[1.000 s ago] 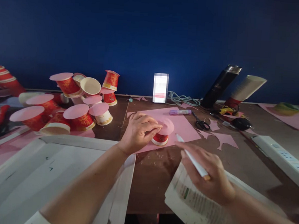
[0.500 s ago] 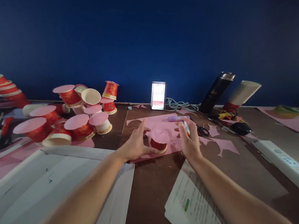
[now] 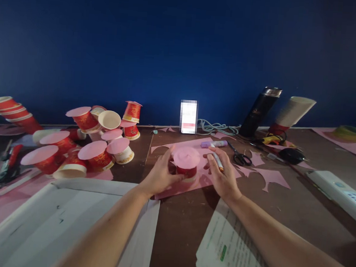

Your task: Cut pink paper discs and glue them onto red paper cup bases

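My left hand (image 3: 163,171) is curled around the side of a red paper cup (image 3: 187,172), its thumb across the front. The cup stands upside down, with a pink paper disc (image 3: 186,157) on top that reaches past its edges. To the right of the cup, my right hand (image 3: 222,173) grips a slim white stick (image 3: 217,160) with an orange end; I cannot tell whether it is a pen or glue. Under the cup lies a pink sheet (image 3: 174,192) with cut edges. A purple-capped stick (image 3: 214,144) rests on the sheet behind my right hand.
Left stands a pile of red cups (image 3: 99,154), several topped with pink discs. Black scissors (image 3: 241,158), pink scraps (image 3: 274,179), a black flask (image 3: 260,113) and a power strip (image 3: 341,193) are right. A lit phone (image 3: 188,117) leans at the back; printed pages (image 3: 227,247) lie in front.
The view has shifted slightly. My right hand has moved a little down, baring the scissors behind it. My left thumb and fingers now sit closer against the cup.
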`<state>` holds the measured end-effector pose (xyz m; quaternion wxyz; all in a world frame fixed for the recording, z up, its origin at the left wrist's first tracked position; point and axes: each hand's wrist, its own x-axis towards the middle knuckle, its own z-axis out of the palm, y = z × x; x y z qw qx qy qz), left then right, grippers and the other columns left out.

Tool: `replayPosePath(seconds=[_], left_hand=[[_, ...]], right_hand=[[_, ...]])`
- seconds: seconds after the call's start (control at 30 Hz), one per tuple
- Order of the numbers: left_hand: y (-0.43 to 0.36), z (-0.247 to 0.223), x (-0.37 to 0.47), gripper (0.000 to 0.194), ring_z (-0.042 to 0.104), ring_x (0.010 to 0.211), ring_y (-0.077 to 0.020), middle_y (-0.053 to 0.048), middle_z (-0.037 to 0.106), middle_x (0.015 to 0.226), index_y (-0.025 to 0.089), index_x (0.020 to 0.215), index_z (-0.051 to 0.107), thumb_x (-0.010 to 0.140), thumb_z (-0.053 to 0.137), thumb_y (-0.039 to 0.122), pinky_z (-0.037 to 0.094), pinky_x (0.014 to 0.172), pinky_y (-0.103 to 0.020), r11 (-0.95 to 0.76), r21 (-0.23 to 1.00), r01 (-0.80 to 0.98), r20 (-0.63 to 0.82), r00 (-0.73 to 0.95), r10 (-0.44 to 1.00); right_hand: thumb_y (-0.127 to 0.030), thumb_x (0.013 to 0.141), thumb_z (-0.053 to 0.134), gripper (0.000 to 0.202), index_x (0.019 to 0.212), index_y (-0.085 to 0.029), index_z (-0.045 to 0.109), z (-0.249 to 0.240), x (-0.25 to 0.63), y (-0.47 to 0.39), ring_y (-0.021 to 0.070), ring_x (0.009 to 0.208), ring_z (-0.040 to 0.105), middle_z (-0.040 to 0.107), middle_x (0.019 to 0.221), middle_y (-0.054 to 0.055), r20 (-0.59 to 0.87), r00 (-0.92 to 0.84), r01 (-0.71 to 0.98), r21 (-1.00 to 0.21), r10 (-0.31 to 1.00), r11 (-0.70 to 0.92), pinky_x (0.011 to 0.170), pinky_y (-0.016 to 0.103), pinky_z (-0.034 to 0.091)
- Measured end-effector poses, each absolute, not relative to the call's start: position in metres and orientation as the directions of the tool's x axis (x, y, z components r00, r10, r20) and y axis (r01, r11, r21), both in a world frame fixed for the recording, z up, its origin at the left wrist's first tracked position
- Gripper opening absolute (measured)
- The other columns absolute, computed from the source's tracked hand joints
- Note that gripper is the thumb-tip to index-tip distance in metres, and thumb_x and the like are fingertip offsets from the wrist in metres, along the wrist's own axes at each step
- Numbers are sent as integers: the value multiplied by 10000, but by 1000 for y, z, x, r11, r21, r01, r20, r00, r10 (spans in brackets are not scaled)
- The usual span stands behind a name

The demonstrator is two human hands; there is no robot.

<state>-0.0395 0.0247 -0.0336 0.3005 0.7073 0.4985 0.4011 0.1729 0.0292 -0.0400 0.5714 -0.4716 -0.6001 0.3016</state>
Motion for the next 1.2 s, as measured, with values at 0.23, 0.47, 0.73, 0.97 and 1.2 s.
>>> replayPosePath(seconds=[0.23, 0.47, 0.73, 0.97, 1.2], left_hand=[[49, -21, -87, 867, 479, 1244, -333, -145, 531, 1322, 204, 1370, 405, 623, 775, 446, 383, 1030, -498, -142, 709, 690, 450, -288, 845], [51, -26, -96, 724, 558, 1160, -298, -126, 572, 1289, 213, 1317, 435, 688, 716, 438, 439, 966, -430, -9, 645, 764, 400, -328, 856], [51, -31, -84, 760, 525, 1198, -322, -168, 542, 1321, 162, 1363, 375, 730, 667, 466, 419, 976, -438, -19, 594, 804, 361, -245, 900], [39, -12, -93, 487, 625, 979, -297, -155, 665, 1055, 135, 1111, 574, 799, 567, 509, 469, 788, -376, 151, 495, 856, 259, -311, 915], [29, -12, -79, 208, 611, 745, -192, -43, 655, 864, 233, 791, 680, 781, 592, 422, 389, 606, -278, -23, 379, 925, 99, -15, 995]], right_hand=[[-457, 883, 526, 370, 1171, -224, 529, -35, 171, 25, 124, 630, 564, 594, 895, 32, 364, 56, 229, -911, 930, 343, 546, 261, 449], [-386, 849, 560, 331, 1129, -212, 538, -30, 170, 22, 111, 598, 552, 597, 851, 14, 337, 38, 224, -920, 941, 320, 539, 248, 448], [-353, 863, 532, 317, 1142, -205, 548, -28, 172, 21, 108, 581, 561, 650, 891, 39, 331, 20, 223, -921, 944, 318, 573, 266, 490], [-379, 878, 534, 333, 1155, -199, 573, -28, 173, 22, 105, 556, 574, 670, 927, 65, 369, 28, 281, -895, 929, 347, 560, 264, 505], [-407, 895, 518, 359, 1182, -199, 576, -31, 174, 22, 100, 536, 564, 676, 919, 62, 365, 14, 235, -906, 931, 352, 516, 248, 479]])
